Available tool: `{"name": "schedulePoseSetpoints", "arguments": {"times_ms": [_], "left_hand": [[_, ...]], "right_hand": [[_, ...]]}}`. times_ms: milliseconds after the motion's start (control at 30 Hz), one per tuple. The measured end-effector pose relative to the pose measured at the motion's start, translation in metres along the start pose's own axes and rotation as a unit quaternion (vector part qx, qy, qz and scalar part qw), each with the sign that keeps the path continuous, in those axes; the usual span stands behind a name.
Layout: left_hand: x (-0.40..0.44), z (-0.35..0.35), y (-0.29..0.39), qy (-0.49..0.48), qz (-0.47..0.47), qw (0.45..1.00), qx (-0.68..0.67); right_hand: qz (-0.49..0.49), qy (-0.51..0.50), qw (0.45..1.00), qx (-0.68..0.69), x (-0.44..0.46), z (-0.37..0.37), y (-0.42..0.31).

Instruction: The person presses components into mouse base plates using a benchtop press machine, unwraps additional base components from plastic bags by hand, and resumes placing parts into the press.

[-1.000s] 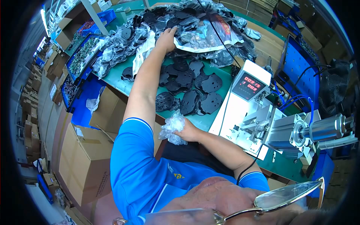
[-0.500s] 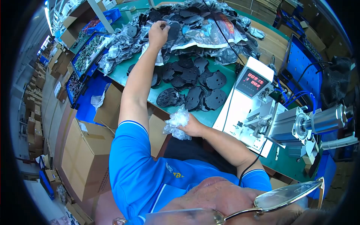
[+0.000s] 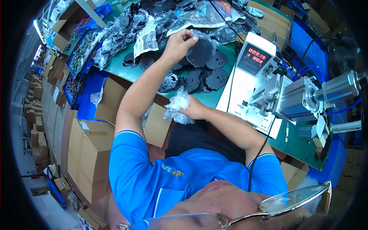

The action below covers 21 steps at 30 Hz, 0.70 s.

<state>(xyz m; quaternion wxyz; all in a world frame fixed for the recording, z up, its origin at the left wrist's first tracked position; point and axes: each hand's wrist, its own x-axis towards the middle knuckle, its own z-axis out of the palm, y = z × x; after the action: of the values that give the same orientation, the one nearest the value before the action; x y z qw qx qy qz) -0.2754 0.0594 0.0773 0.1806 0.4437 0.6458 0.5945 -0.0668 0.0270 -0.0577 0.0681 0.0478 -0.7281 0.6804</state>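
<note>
My left hand [image 3: 182, 44] pinches the edge of a round black piece [image 3: 200, 51] that seems wrapped in clear plastic, above the green table [image 3: 122, 69]. Below it lie several black plates [image 3: 216, 78] with small holes, overlapping each other. Nearer my body, my right hand [image 3: 194, 109] is closed round a crumpled bundle of clear plastic [image 3: 178, 106], in front of the table edge. Behind the plates is a heap of black pieces in plastic bags [image 3: 119, 36], with printed plastic sheeting [image 3: 146, 37] on it.
At the right a white machine with a red display [image 3: 255, 55] and a metal cylinder [image 3: 337, 91] stands on a white base [image 3: 239, 92]. Blue bins [image 3: 90, 109] and a cardboard box [image 3: 88, 157] are at the left. A black cable hangs across the view.
My left hand has come back from the heap toward me, now with the round black piece in its fingers. My right hand still holds the plastic bundle, slightly lower in view.
</note>
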Motion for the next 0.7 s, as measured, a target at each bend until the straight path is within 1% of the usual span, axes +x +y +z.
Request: {"name": "schedulePoseSetpoints", "arguments": {"times_ms": [33, 67, 100, 133, 167, 233, 300, 333, 367, 400, 433, 467, 500, 533, 567, 633, 667, 700], "left_hand": [[-0.001, 0.002, -0.002, -0.001, -0.001, 1.0, 0.0], [0.0, 0.004, -0.003, 0.005, 0.024, 0.999, -0.024], [-0.001, 0.004, 0.007, 0.011, 0.049, 0.998, -0.049], [-0.002, -0.004, 0.021, 0.011, 0.046, 0.997, -0.067], [0.006, -0.016, 0.015, 0.035, 0.089, 0.988, -0.12], [-0.002, -0.043, 0.054, 0.075, 0.146, 0.964, -0.209], [-0.039, -0.062, 0.092, 0.121, 0.181, 0.953, -0.211], [-0.06, -0.079, 0.089, 0.138, 0.203, 0.965, -0.095], [-0.083, -0.092, 0.083, 0.152, 0.223, 0.963, 0.024], [-0.113, -0.092, 0.084, 0.142, 0.183, 0.969, 0.091], [-0.145, -0.09, 0.084, 0.131, 0.142, 0.968, 0.158], [-0.168, -0.087, 0.081, 0.065, 0.155, 0.965, 0.201], [-0.189, -0.084, 0.075, -0.001, 0.166, 0.956, 0.243], [-0.208, -0.078, 0.067, -0.069, 0.163, 0.943, 0.281], [-0.223, -0.071, 0.06, -0.135, 0.159, 0.925, 0.317], [-0.242, -0.048, 0.052, -0.112, 0.181, 0.929, 0.304], [-0.243, -0.043, 0.051, -0.087, 0.2, 0.928, 0.301], [-0.243, -0.044, 0.05, -0.083, 0.198, 0.929, 0.302]], "right_hand": [[0.0, 0.001, 1.0, 0.001, 0.0, 0.0, -0.001], [0.003, 0.003, 1.0, 0.012, 0.0, 0.0, -0.002], [0.006, 0.005, 1.0, 0.022, 0.0, 0.0, -0.002], [0.005, 0.004, 1.0, 0.022, 0.0, 0.0, -0.001], [-0.005, 0.008, 1.0, 0.016, 0.0, 0.0, 0.0], [-0.017, 0.01, 1.0, 0.011, 0.0, -0.001, -0.002], [0.047, -0.012, 0.999, 0.02, -0.001, -0.006, -0.012], [0.044, -0.015, 0.999, 0.019, -0.001, -0.005, -0.012], [0.052, 0.021, 0.995, 0.077, -0.003, -0.002, -0.009], [0.059, 0.056, 0.988, 0.134, -0.002, -0.001, -0.006], [0.054, 0.054, 0.988, 0.134, -0.001, -0.002, -0.004], [0.066, 0.039, 0.971, 0.228, 0.0, -0.002, -0.003], [0.079, 0.023, 0.944, 0.32, 0.0, 0.0, -0.003], [0.074, 0.044, 0.935, 0.344, -0.002, 0.003, -0.012], [0.072, 0.04, 0.936, 0.342, -0.003, 0.004, -0.01], [0.084, 0.041, 0.894, 0.439, -0.005, 0.002, 0.008], [0.067, 0.018, 0.893, 0.444, -0.006, 0.0, 0.017], [0.069, 0.015, 0.894, 0.444, -0.005, 0.002, 0.013]]}}
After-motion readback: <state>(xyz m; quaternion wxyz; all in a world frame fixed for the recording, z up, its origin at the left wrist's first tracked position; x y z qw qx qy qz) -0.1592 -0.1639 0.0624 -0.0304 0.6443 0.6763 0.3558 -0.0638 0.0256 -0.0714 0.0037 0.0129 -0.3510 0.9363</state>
